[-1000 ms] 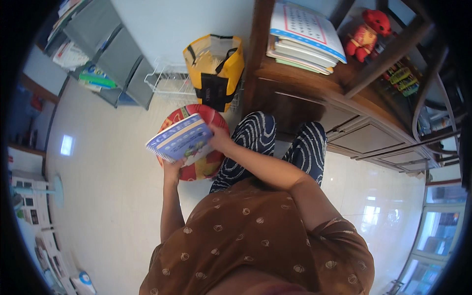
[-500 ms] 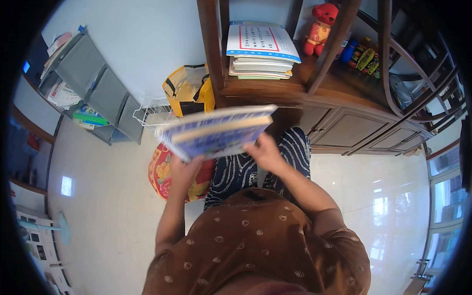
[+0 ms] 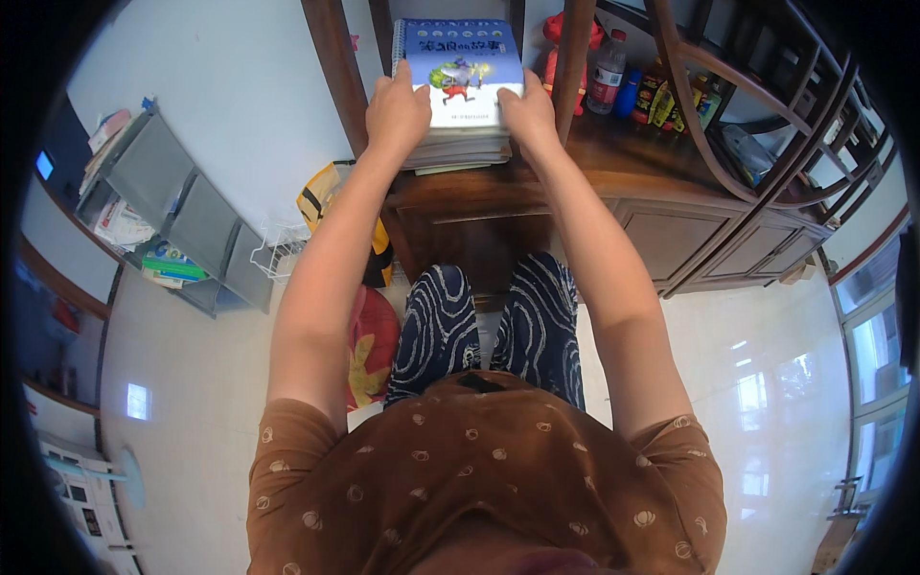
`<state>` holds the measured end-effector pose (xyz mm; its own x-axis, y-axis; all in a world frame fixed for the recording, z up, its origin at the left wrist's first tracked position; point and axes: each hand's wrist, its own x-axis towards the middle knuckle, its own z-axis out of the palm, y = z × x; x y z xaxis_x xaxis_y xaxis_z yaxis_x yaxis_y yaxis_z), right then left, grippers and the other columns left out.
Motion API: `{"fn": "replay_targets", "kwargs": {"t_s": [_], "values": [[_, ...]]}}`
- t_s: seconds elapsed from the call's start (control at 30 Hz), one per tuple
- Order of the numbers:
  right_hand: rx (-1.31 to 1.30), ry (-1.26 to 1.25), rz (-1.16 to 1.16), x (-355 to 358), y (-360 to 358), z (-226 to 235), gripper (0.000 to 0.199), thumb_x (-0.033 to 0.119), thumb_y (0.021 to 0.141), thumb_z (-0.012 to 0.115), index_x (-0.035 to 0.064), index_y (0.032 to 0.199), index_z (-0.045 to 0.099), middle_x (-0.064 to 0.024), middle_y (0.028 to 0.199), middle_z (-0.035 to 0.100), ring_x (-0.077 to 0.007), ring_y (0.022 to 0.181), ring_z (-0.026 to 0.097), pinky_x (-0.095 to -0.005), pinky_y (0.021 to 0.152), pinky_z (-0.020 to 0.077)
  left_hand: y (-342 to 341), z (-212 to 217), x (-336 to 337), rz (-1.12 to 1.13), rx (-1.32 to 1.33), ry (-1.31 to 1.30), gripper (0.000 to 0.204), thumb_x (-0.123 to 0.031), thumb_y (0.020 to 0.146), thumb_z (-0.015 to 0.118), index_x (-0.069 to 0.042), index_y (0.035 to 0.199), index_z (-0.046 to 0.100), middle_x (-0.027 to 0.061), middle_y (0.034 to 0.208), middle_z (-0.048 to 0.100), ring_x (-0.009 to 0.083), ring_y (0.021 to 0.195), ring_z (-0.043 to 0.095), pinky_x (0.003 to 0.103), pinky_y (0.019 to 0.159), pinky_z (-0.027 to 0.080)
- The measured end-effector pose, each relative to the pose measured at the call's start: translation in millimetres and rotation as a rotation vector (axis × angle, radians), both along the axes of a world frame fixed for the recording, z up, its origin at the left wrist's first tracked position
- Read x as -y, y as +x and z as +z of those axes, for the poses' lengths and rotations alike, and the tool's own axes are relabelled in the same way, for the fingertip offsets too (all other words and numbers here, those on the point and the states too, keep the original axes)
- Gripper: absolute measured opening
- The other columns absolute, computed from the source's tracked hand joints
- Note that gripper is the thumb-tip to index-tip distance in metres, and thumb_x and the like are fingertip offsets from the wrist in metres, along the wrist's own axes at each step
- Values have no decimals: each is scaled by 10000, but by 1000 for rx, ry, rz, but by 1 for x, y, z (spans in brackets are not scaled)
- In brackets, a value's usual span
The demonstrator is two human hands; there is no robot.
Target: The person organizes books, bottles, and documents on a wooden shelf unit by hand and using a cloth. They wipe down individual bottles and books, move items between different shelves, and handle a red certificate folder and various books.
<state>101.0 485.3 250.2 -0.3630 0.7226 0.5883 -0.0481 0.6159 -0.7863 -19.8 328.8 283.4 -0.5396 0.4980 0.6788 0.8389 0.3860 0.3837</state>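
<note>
A blue and white spiral-bound book [image 3: 464,72] with a cartoon figure on its cover lies flat on top of a stack of books [image 3: 466,150]. The stack stands on the shelf of a dark wooden cabinet in front of me. My left hand [image 3: 398,113] grips the book's left edge, beside the spiral binding, with the thumb by the cover. At its right edge, my right hand [image 3: 528,110] holds it with the thumb pressed along the cover. Most fingers of both hands are hidden by the book's sides.
The wooden cabinet [image 3: 613,163] has upright posts on both sides of the stack. To the right stand a red plush toy [image 3: 567,67], a clear bottle [image 3: 606,75] and colourful packages. On the left are a yellow and black bag [image 3: 326,188], a white wire basket [image 3: 278,251] and a grey rack [image 3: 182,206].
Both hands have moved forward with the book, from above my lap onto the stack. The book, tilted and blurred before, now lies flat over the white-covered one. My arms are stretched out.
</note>
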Motion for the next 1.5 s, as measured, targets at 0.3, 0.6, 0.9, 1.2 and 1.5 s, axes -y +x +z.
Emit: {"fn": "replay_targets", "kwargs": {"t_s": [0.3, 0.6, 0.9, 1.2, 1.5], "values": [[645, 76, -264, -28, -45, -14, 487, 308, 910, 512, 55, 1326, 547, -205, 1378, 512, -395, 1269, 499, -543, 1024, 413, -42, -39, -55, 74, 62, -357, 375, -265, 970, 429, -14, 1136, 652, 235, 1167, 641, 414, 1070, 622, 492, 923, 503], [422, 146, -235, -9, -37, -29, 447, 342, 929, 549, -10, 1193, 627, -230, 1207, 621, -395, 1125, 587, -478, 971, 460, -42, -67, -44, 125, -55, -169, 394, -247, 992, 341, -34, 1083, 659, 214, 1151, 647, 411, 1044, 626, 520, 878, 499], [-190, -323, 176, -7, -28, -64, 724, 472, 973, 530, -70, 1435, 399, -311, 1451, 428, -403, 1391, 386, -406, 1149, 295, -38, -100, -44, 183, -275, 227, 301, -258, 988, 449, -52, 988, 668, 155, 1016, 664, 371, 967, 604, 475, 836, 481], [-275, 61, 36, -2, -25, -63, 405, 174, 931, 572, -61, 1254, 510, -283, 1274, 507, -449, 1243, 450, -468, 1064, 368, -25, -96, -39, 226, -478, 178, 284, -255, 951, 551, -50, 1106, 672, 182, 1153, 643, 369, 1107, 563, 492, 944, 411], [-95, 598, 25, 6, 9, -55, 376, 95, 825, 668, -15, 1172, 573, -226, 1354, 489, -449, 1354, 376, -492, 1119, 339, -7, -95, -38, 173, -458, 102, 352, -282, 952, 559, -61, 1215, 633, 181, 1250, 588, 339, 1194, 512, 473, 1038, 332]]}}
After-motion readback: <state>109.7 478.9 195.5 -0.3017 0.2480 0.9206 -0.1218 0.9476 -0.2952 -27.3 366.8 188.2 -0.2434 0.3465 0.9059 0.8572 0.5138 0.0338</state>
